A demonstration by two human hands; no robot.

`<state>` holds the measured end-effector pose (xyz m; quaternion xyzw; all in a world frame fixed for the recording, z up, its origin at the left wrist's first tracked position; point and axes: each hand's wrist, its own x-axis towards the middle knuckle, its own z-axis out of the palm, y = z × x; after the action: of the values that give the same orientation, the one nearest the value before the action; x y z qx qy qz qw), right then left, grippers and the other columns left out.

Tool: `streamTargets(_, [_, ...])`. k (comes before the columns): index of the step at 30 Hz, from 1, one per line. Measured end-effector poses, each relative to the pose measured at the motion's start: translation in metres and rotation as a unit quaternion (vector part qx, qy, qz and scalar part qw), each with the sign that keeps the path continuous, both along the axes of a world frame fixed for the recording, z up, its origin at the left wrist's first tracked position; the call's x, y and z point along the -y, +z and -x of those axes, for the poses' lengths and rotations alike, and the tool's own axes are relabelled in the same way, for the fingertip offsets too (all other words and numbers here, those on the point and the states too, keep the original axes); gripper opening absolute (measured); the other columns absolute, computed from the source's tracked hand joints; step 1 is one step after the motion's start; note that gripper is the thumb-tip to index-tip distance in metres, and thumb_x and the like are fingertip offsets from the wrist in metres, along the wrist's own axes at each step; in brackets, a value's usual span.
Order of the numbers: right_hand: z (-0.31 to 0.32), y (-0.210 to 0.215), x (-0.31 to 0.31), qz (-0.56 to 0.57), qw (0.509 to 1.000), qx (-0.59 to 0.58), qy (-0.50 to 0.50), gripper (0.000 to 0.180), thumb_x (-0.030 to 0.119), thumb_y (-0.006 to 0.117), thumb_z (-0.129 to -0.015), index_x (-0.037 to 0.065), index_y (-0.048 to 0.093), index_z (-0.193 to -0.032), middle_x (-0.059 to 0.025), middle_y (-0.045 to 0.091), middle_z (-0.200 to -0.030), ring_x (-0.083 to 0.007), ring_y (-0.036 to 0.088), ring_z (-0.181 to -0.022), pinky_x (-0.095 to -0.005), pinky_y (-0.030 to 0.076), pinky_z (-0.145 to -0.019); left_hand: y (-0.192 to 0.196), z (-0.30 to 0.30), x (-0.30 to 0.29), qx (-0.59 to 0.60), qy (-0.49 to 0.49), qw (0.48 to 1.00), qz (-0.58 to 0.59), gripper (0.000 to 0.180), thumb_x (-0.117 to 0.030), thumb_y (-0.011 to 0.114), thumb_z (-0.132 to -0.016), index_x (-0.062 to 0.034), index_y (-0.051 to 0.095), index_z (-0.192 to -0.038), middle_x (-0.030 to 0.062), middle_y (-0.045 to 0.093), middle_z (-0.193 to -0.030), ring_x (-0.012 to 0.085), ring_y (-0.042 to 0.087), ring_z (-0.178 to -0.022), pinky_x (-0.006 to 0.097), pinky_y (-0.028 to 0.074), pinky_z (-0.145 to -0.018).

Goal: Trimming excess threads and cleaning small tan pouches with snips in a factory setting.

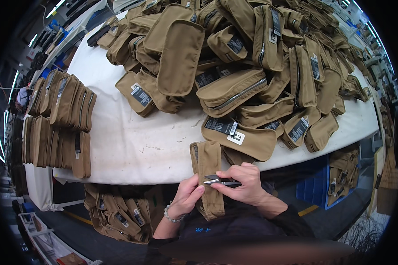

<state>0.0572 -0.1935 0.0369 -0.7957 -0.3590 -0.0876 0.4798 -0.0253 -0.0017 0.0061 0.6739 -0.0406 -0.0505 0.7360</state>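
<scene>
A tan fabric pouch [209, 155] hangs upright over the near edge of the table, pinched at its left side by my left hand [187, 197]. My right hand [244, 185] grips a small pair of dark thread snips [227, 181] between thumb and fingers. The blades point left and rest at the face of the pouch, close to my left thumb; they appear slightly apart. Whether a thread lies between them is too small to tell. Just beyond, a tan pouch [252, 143] with a black label and a white tag lies on the table.
A big heap of tan zippered pouches [179, 57] covers the far and right parts of the white table [124, 150]. Stacked pouches [57, 141] stand at its left edge. Below are a pile of pouches [119, 212] and a blue bin [311, 185] holding more.
</scene>
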Motion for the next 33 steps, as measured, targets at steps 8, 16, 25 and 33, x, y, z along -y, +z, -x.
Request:
streamTargets(8, [-0.001,-0.008,0.001,-0.019,0.999,0.027,0.003,0.026,0.027,0.084,-0.069,0.009,0.071,-0.082,0.0014,0.061,-0.061,-0.0129,0.049,-0.045,-0.0271,0.029,-0.045,0.003,-0.002,0.001,-0.006,-0.015,1.0,0.017,0.03,-0.016,0.049,-0.096,0.0051,0.056,-0.116,0.0083,0.062,-0.094,0.0109,0.053,-0.084,0.026,0.045,-0.076])
streamTargets(16, [-0.003,-0.012,-0.003,-0.033,0.999,0.026,0.025,0.027,0.028,0.084,-0.07,0.008,0.071,-0.083,0.001,0.061,-0.063,-0.0144,0.05,-0.046,-0.0276,0.029,-0.046,0.007,-0.002,0.002,-0.007,-0.034,0.999,0.011,0.031,-0.012,0.048,-0.095,0.0054,0.055,-0.119,0.0086,0.064,-0.099,0.0099,0.055,-0.088,0.026,0.046,-0.079])
streamTargets(25, [-0.003,-0.009,-0.002,-0.038,0.998,-0.046,0.032,0.025,0.026,0.085,-0.069,0.008,0.069,-0.076,-0.0007,0.066,-0.067,-0.0143,0.059,-0.05,-0.0253,0.037,-0.048,0.011,-0.006,-0.002,0.011,-0.049,0.998,-0.026,0.03,-0.012,0.049,-0.094,0.0053,0.055,-0.118,0.0079,0.063,-0.089,0.0106,0.054,-0.077,0.026,0.045,-0.07])
streamTargets(33, [-0.004,-0.012,0.001,-0.007,0.998,-0.041,0.054,0.024,0.025,0.085,-0.069,0.007,0.069,-0.075,-0.0023,0.067,-0.067,-0.0164,0.061,-0.051,-0.0258,0.043,-0.049,0.005,-0.005,-0.005,0.023,-0.065,0.997,-0.042,0.031,-0.012,0.05,-0.093,0.0056,0.055,-0.118,0.0076,0.062,-0.086,0.0102,0.053,-0.074,0.026,0.045,-0.068])
